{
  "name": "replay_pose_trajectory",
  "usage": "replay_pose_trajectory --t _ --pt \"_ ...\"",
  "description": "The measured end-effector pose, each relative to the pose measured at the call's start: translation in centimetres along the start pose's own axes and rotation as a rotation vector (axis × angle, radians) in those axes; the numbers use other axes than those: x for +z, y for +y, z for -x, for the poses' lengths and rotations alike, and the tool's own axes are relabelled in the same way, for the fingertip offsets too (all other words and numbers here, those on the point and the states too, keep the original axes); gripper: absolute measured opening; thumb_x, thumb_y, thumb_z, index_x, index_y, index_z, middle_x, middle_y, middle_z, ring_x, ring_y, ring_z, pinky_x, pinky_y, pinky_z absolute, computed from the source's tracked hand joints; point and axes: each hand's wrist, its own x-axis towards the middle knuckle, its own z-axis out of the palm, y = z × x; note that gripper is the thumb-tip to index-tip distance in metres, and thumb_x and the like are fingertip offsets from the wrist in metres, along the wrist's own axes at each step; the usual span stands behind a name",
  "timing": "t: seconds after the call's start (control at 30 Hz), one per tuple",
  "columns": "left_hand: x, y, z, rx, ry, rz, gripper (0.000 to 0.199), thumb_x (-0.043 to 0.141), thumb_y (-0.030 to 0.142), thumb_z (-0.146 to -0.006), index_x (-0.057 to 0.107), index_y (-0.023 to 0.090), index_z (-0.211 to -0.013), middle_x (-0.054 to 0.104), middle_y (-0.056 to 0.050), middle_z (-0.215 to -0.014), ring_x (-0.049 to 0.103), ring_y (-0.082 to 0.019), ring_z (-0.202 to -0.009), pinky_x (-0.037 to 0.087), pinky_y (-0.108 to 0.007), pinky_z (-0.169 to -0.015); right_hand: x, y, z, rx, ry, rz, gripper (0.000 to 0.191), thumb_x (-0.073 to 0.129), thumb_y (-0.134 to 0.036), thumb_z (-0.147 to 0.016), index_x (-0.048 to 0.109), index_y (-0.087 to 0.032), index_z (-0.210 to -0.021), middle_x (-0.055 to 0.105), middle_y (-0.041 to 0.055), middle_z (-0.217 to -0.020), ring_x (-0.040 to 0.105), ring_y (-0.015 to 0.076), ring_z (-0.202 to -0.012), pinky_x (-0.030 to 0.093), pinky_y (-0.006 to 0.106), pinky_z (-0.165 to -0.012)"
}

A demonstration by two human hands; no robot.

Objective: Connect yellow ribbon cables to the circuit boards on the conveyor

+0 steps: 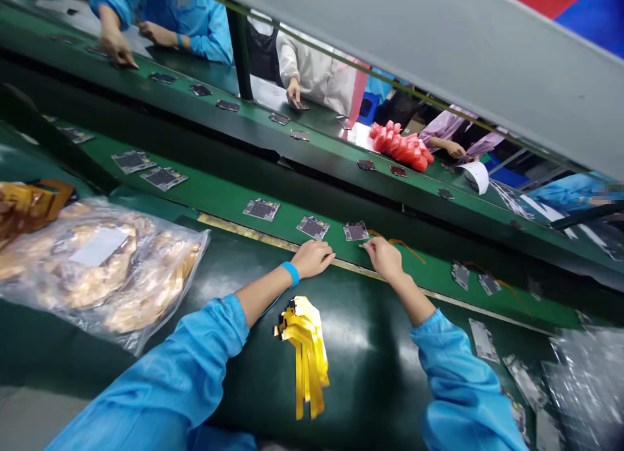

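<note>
My right hand (pixel 386 259) is closed in a pinch at the lower right corner of a grey circuit board (pixel 355 231) on the green belt. An orange flat cable (pixel 408 249) trails rightward from behind that hand. Beside another circuit board (pixel 312 227), my left hand (pixel 312 258) lies at the belt's near edge. Its fingers are curled together, and whatever may be between them is hidden. A blue band circles the left wrist. Between my forearms, a bundle of yellow flex cables (pixel 307 353) with dark connector ends rests on the dark green worktop.
Clear plastic bags of copper-coloured parts (pixel 104 262) lie at left. More boards (pixel 163 177) sit along the belt (pixel 214 201). Metal-looking parts (pixel 483 340) and crumpled clear plastic (pixel 592 366) are at right. Across a raised second belt, co-workers' hands (pixel 117 47) handle boards near red bundles (pixel 402 145).
</note>
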Motion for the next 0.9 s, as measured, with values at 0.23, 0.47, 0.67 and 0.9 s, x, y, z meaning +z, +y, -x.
replay_pose_trajectory --t 0.23,0.47,0.67,0.9 --pt "0.0 -0.1 0.2 -0.127 0.073 0.079 0.031 0.050 0.028 -0.100 0.067 0.019 -0.075 0.067 -0.004 -0.077 0.063 -0.018 -0.076 0.040 -0.029 -0.069 1.4 -7.1 6.4 -0.376 -0.292 -0.419 0.017 0.071 -0.038 -0.092 0.071 -0.021 -0.090 0.072 0.0017 -0.083 0.064 0.0157 -0.073 0.042 0.026 -0.066" --pt "-0.4 0.1 0.3 -0.162 0.075 0.112 0.034 0.049 0.029 -0.099 0.062 0.020 -0.069 0.065 -0.002 -0.072 0.061 -0.016 -0.072 0.039 -0.028 -0.067 2.5 -11.6 9.0 -0.414 -0.427 -0.398 0.025 0.084 -0.040 -0.081 0.075 -0.023 -0.095 0.074 0.0018 -0.093 0.066 0.0171 -0.081 0.038 0.025 -0.065" --pt "-0.9 0.1 0.3 -0.202 0.086 0.098 0.038 0.044 0.029 -0.101 0.062 0.020 -0.069 0.063 -0.003 -0.072 0.059 -0.016 -0.072 0.043 -0.029 -0.070 3.2 -11.4 8.6 -0.363 -0.458 -0.509 0.010 0.080 -0.033 -0.085 0.076 -0.025 -0.089 0.076 -0.0014 -0.087 0.068 0.0161 -0.079 0.039 0.024 -0.065" --pt "-1.1 -0.4 -3.0 -0.291 0.043 -0.015 0.017 0.058 0.029 -0.094 0.069 0.021 -0.085 0.067 -0.005 -0.091 0.062 -0.022 -0.096 0.048 -0.032 -0.084 4.0 -10.4 9.2 -0.369 -0.379 -0.688 0.009 0.076 -0.033 -0.089 0.083 -0.030 -0.093 0.078 0.0002 -0.098 0.072 0.0159 -0.087 0.046 0.024 -0.073"
